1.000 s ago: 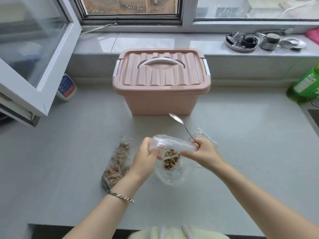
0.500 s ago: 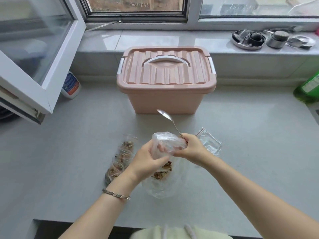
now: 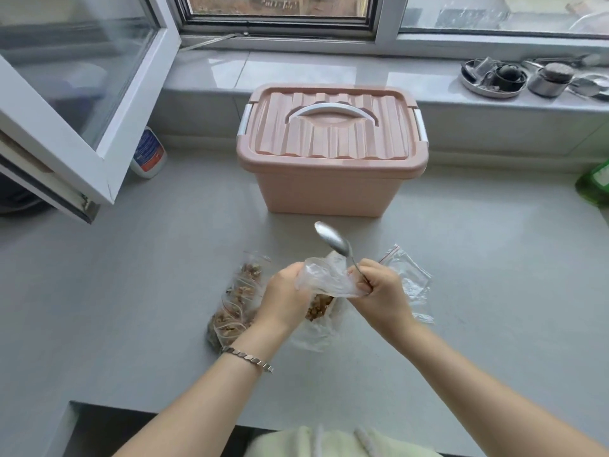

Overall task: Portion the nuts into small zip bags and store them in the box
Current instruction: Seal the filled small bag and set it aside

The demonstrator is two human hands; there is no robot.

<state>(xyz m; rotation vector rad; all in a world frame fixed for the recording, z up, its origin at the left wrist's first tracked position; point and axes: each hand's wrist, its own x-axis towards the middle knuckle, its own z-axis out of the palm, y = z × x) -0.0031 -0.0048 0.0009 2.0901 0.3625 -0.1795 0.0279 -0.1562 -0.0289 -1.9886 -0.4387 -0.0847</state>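
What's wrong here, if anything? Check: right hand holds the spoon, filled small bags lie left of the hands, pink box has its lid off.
One error: the head view shows the pink box with its lid on. The right hand does hold the spoon; filled small bags lie left.

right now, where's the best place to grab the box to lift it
The white handle on the lid of the box, from straight above. It lies flat in the lid's recess, centred, so fingers can likely hook under its arch and swing it up. The side latches look shut, so the lid should hold.
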